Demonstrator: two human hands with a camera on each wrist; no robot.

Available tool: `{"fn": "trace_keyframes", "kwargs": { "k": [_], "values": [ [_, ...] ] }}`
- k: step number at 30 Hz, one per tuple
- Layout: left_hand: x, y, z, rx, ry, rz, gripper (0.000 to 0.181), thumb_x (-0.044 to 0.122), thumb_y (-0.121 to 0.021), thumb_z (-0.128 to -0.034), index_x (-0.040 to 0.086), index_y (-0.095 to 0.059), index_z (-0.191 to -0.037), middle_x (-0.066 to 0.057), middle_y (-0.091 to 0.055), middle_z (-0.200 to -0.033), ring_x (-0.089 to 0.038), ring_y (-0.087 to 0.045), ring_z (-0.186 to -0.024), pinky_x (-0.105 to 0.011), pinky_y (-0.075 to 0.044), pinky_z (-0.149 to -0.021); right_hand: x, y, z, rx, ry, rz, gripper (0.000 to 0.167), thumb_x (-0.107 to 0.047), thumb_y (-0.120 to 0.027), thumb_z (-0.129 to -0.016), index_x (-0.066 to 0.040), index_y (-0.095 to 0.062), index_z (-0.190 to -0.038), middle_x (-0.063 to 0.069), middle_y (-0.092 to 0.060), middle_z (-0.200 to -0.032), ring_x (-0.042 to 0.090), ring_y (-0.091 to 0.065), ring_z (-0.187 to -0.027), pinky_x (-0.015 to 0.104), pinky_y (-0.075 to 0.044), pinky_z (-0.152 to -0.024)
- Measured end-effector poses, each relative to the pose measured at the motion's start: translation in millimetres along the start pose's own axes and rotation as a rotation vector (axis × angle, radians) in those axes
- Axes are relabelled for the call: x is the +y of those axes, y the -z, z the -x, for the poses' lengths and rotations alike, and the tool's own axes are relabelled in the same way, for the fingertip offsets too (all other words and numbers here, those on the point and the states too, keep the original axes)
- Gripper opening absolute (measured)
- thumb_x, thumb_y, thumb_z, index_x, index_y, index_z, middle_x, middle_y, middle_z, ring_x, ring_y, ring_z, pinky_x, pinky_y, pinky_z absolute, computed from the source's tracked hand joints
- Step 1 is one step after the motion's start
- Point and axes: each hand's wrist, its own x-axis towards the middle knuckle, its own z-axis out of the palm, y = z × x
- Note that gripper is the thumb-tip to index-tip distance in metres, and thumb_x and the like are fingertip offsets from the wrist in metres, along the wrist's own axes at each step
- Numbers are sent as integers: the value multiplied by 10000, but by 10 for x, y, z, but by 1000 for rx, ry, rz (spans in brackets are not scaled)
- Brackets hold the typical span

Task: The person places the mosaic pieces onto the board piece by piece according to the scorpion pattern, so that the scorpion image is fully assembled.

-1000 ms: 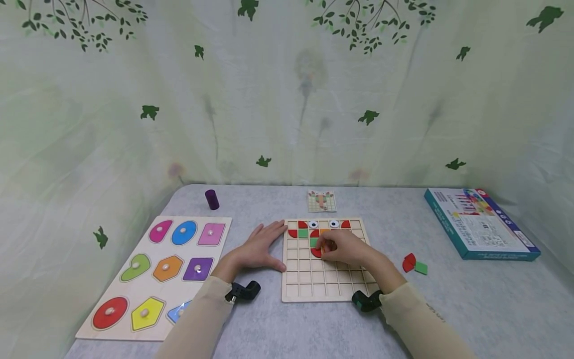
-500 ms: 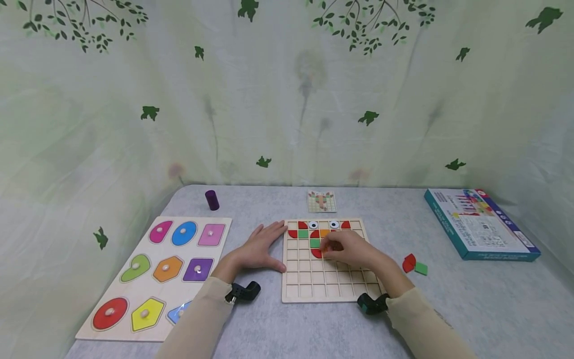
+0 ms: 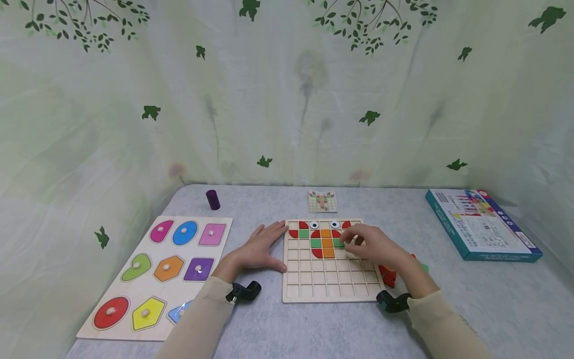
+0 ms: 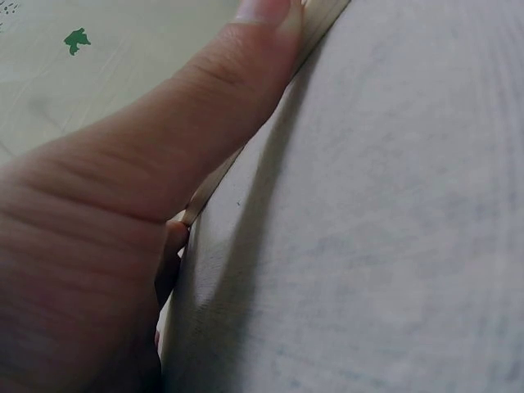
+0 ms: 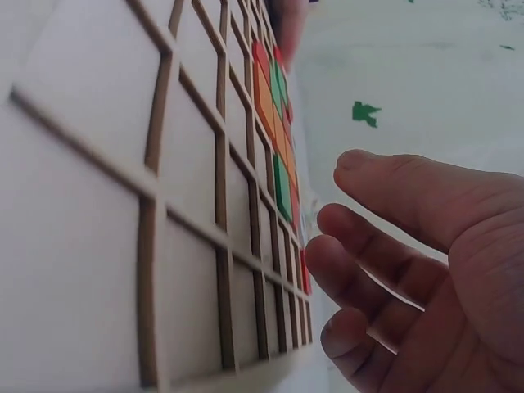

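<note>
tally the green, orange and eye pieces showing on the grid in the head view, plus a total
green pieces: 3
orange pieces: 3
eye pieces: 2
total: 8

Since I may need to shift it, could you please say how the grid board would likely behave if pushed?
The grid board would probably slide rather than tip, as it lies low and broad on the table. It looks stiff, showing no curl in the head view. The tiles would likely travel along, since raised ridges border them.
</note>
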Motion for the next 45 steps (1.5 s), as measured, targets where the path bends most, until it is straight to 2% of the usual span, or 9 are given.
{"fn": "trace_keyframes", "kwargs": {
  "k": [7,15,24,32,39,45],
  "values": [
    [23,8,1,3,2,5,1125,573,-821,-736,108,-257,-1592,-81,-193,-1684,-275,-132,-1573,-548,-24,-1278,186,138,89,45,-57,46,214,-172,-717,-913,-156,-691,-1125,19,-662,-1076,181,-569,-934,269,-522,-787],
    [14,4,-3,6,6,-2,1129,574,-821,-733,109,-256,-1592,-75,-198,-1684,-273,-138,-1572,-553,-38,-1277,334,278,236,28,-124,39,285,-196,-731,-899,-147,-668,-1173,51,-653,-1125,199,-557,-973,275,-520,-761],
    [16,8,4,1,9,-4,1138,588,-816,-733,115,-244,-1596,-69,-186,-1687,-267,-128,-1575,-546,-29,-1279,567,463,384,38,-117,55,329,-221,-740,-899,-131,-661,-1205,76,-660,-1166,214,-565,-1007,290,-518,-799],
    [14,12,11,0,16,9,1136,580,-815,-739,117,-236,-1599,-67,-175,-1690,-264,-119,-1577,-543,-19,-1280,779,651,500,14,-179,56,379,-229,-756,-877,-120,-651,-1224,111,-633,-1159,240,-557,-1018,280,-542,-761],
    [3,-1,4,-7,25,-1,1138,591,-813,-734,135,-234,-1601,-52,-170,-1692,-250,-110,-1579,-530,-6,-1283,995,744,618,-44,-137,74,371,-228,-771,-868,-97,-667,-1199,101,-640,-1129,225,-550,-988,267,-520,-762],
    [3,-6,-11,-7,22,-5,1137,594,-811,-735,136,-234,-1601,-54,-173,-1691,-249,-114,-1578,-533,-10,-1283,1064,757,662,-65,-137,50,352,-247,-783,-857,-102,-676,-1159,61,-631,-1068,212,-538,-982,247,-515,-762]
  ]
}}
